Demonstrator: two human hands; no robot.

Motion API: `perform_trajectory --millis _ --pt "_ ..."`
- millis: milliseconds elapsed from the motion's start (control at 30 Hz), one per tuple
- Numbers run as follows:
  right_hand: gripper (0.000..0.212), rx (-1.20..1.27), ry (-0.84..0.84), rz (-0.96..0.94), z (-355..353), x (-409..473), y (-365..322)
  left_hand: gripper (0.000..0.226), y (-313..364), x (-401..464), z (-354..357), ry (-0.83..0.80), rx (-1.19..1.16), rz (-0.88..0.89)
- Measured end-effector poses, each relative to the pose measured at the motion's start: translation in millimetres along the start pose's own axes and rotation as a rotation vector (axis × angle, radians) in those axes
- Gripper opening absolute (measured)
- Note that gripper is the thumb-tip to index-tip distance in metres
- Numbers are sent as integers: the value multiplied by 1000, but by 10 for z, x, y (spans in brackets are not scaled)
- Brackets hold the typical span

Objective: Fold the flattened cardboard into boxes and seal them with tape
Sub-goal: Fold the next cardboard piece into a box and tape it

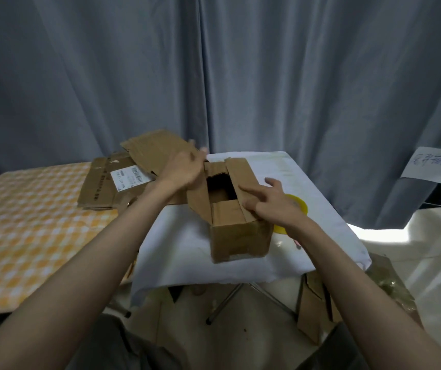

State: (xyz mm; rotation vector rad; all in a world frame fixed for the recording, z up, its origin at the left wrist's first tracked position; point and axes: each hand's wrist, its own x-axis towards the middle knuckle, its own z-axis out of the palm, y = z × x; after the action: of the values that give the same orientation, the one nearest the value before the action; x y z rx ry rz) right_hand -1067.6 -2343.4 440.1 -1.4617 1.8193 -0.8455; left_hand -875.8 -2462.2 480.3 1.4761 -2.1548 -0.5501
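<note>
A small brown cardboard box [236, 236] stands on the white-covered table [182, 249], its top partly open with a dark gap between the flaps. My right hand [270, 202] lies with straight fingers on the right top flap, pressing it down. My left hand [184, 169] is at the box's left flap, fingers loosely bent against its far edge. A yellow roll of tape [298, 209] lies on the table right of the box, partly hidden by my right hand.
Flattened cardboard pieces [107, 185], one with a white barcode label, lie stacked to the left, over the edge of an orange checked surface [27, 222]. More cardboard [312, 313] leans under the table at the right. A grey curtain hangs behind.
</note>
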Motion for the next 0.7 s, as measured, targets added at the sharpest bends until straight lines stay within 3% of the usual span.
perform_trajectory --millis 67,167,300,400,467,600,700 --pt "52 108 11 22 6 -31 90 52 34 -148 -87 24 -270 -159" --pt "70 328 106 81 -36 -50 124 50 114 -392 -37 -128 -529 -182" --pt "69 390 247 129 -91 86 87 48 360 -448 215 -192 -395 3" --pt "65 507 373 112 -338 216 -8 60 646 -252 266 -25 -270 183" --pt "56 562 426 71 -573 326 -112 66 834 -37 264 53 -340 213" --pt "9 606 442 12 -946 709 -242 68 1059 576 387 59 -415 223" --pt "13 582 454 -3 -1062 1157 -140 86 965 1098 688 -22 -575 132"
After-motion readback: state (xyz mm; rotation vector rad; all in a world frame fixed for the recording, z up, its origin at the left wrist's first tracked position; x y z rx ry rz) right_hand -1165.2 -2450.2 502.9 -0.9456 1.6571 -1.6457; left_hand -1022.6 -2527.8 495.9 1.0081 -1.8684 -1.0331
